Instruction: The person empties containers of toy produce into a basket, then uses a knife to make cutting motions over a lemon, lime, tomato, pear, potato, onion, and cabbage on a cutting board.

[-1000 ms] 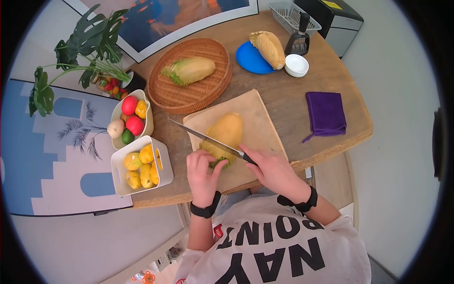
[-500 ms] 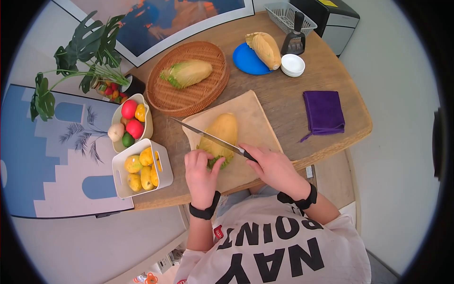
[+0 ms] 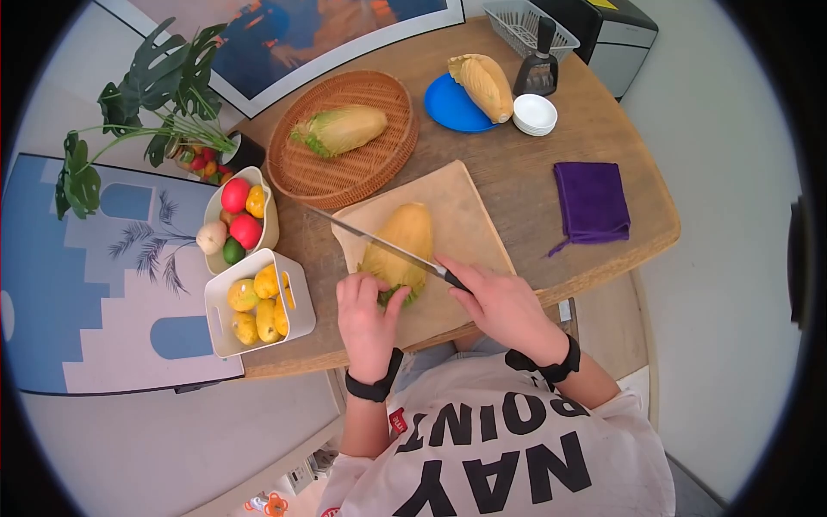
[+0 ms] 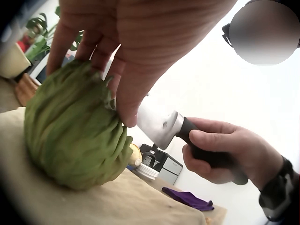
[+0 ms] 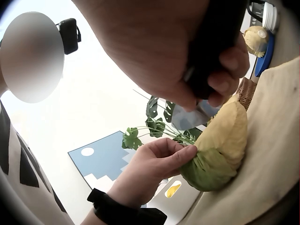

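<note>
A yellow-green cabbage [image 3: 405, 237] lies on the cutting board [image 3: 475, 246], its leafy green end toward the person. The left hand [image 3: 365, 320] grips that leafy end; in the left wrist view its fingers and thumb hold the green leaves [image 4: 75, 136] from above. The right hand [image 3: 504, 312] is wrapped round the black handle of a knife [image 3: 379, 243]. In the head view the long blade crosses over the cabbage, pointing to the upper left. Whether the edge touches the cabbage, I cannot tell.
Left of the board stand a white bin [image 3: 220, 320] of yellow fruit and a produce basket [image 3: 269, 226]. Behind are a wicker tray [image 3: 293, 172] with another cabbage, a blue plate [image 3: 448, 108] with a third, and white bowls [image 3: 535, 115]. A purple cloth [image 3: 593, 202] lies right.
The knife blade has shifted slightly relative to the cabbage while the right hand keeps its grip. The left hand stays at the leafy end. The whole head view has moved slightly.
</note>
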`<state>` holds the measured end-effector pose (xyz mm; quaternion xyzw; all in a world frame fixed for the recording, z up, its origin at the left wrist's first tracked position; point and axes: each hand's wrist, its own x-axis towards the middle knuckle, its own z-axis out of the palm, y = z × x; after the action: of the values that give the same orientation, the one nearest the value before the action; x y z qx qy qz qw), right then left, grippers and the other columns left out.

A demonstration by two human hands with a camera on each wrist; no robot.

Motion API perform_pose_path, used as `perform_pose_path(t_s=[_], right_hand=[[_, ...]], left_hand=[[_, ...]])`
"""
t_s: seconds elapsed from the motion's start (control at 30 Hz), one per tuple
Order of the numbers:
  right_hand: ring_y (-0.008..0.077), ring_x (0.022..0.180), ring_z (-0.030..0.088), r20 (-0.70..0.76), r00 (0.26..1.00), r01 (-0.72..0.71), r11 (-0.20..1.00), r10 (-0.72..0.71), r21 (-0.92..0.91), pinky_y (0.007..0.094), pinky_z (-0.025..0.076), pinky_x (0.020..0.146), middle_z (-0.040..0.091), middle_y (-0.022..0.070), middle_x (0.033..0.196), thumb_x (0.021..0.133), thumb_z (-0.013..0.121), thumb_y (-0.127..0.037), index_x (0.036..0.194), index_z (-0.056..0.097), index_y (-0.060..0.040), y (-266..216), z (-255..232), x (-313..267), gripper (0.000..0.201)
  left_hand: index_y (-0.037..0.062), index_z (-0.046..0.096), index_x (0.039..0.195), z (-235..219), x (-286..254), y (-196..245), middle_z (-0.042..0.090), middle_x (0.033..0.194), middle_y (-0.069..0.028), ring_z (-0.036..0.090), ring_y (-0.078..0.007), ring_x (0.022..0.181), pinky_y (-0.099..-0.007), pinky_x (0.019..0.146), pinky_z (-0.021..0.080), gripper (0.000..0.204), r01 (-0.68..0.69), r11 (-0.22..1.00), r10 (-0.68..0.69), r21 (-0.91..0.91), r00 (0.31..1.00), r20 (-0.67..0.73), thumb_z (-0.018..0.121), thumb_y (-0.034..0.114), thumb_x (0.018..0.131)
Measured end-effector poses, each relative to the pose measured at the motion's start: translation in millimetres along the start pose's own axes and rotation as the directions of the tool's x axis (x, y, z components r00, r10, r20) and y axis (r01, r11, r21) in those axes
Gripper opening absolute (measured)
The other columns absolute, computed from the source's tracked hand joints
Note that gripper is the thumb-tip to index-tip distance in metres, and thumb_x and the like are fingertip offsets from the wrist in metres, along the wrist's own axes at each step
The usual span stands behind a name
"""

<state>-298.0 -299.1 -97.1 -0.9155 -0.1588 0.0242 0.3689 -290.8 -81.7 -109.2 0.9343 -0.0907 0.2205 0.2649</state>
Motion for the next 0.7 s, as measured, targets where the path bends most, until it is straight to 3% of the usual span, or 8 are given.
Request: perform_pose_path(t_s=[0.03,0.23,0.33,0.43,0.53,0.63,0.7], right_hand=[[0.0336,0.089,0.069,-0.041,0.999,0.012,0.999,-0.011,0.030,0.0426,0.057,0.074,0.069,0.0124,0.105,0.096,0.065,-0.017,0.150,0.049,-0.0196,1.8,1.5,-0.4,0.056],[0.0332,0.088,0.068,0.060,0.998,0.011,0.995,-0.005,-0.095,0.0423,0.056,0.074,0.069,0.0114,0.104,0.096,0.065,-0.017,0.150,0.049,-0.0186,5.0,-0.8,-2.2,0.056],[0.0332,0.089,0.068,-0.009,0.999,0.036,0.999,-0.036,0.011,0.0422,0.056,0.075,0.069,0.0115,0.104,0.096,0.065,-0.017,0.149,0.049,-0.0183,-1.2,-3.7,-4.1,0.055],[0.0316,0.076,0.067,-0.113,0.983,0.147,0.989,-0.147,-0.012,0.0434,0.054,0.065,0.063,0.0108,0.086,0.097,0.064,-0.021,0.149,0.049,-0.0177,2.2,5.4,-1.6,0.054],[0.0319,0.077,0.067,-0.063,0.993,0.099,0.995,-0.099,-0.004,0.0430,0.054,0.065,0.063,0.0108,0.087,0.097,0.064,-0.021,0.149,0.049,-0.0184,9.4,16.5,-0.1,0.054],[0.0347,0.090,0.068,0.048,0.999,0.000,1.000,0.001,-0.026,0.0439,0.056,0.074,0.068,0.0121,0.104,0.097,0.063,-0.016,0.148,0.050,-0.0194,-1.9,0.4,-2.9,0.052],[0.0341,0.085,0.068,-0.026,0.998,0.058,0.998,-0.058,-0.002,0.0440,0.056,0.070,0.067,0.0124,0.096,0.097,0.064,-0.019,0.147,0.050,-0.0184,-1.3,2.2,-1.4,0.052]], left_hand=[[0.0020,0.061,0.085,0.4,0.2,-0.6,0.061,0.094,-0.0115,0.057,-0.0329,0.091,-0.0421,0.078,0.048,0.034,-0.002,1.000,0.002,0.001,1.000,-0.003,0.090,0.006,0.067],[0.0017,0.060,0.083,2.0,-0.4,-1.8,0.063,0.094,-0.0121,0.058,-0.0327,0.090,-0.0420,0.079,0.049,0.034,0.009,1.000,-0.010,-0.016,1.000,-0.023,0.090,0.006,0.067],[0.0011,0.060,0.084,1.9,-2.9,-3.0,0.061,0.094,-0.0131,0.057,-0.0341,0.093,-0.0432,0.081,0.049,0.032,0.029,0.999,-0.030,-0.045,0.999,-0.019,0.089,0.008,0.069],[0.0015,0.060,0.083,1.6,-2.9,-2.5,0.061,0.093,-0.0128,0.057,-0.0340,0.093,-0.0433,0.081,0.049,0.033,0.025,0.998,-0.027,-0.059,0.999,-0.031,0.089,0.007,0.069],[0.0020,0.058,0.081,3.5,-1.9,-5.3,0.062,0.091,-0.0111,0.057,-0.0325,0.089,-0.0416,0.078,0.048,0.035,0.027,0.999,-0.029,-0.047,0.999,-0.043,0.089,0.004,0.065],[0.0025,0.058,0.080,3.4,-1.6,-4.0,0.062,0.091,-0.0108,0.056,-0.0325,0.089,-0.0417,0.077,0.048,0.035,0.024,0.998,-0.028,-0.066,0.998,-0.056,0.089,0.003,0.065],[0.0024,0.058,0.083,2.2,-2.8,-3.7,0.060,0.093,-0.0121,0.056,-0.0340,0.093,-0.0429,0.080,0.048,0.034,0.033,0.998,-0.035,-0.062,0.999,-0.029,0.088,0.006,0.068]])
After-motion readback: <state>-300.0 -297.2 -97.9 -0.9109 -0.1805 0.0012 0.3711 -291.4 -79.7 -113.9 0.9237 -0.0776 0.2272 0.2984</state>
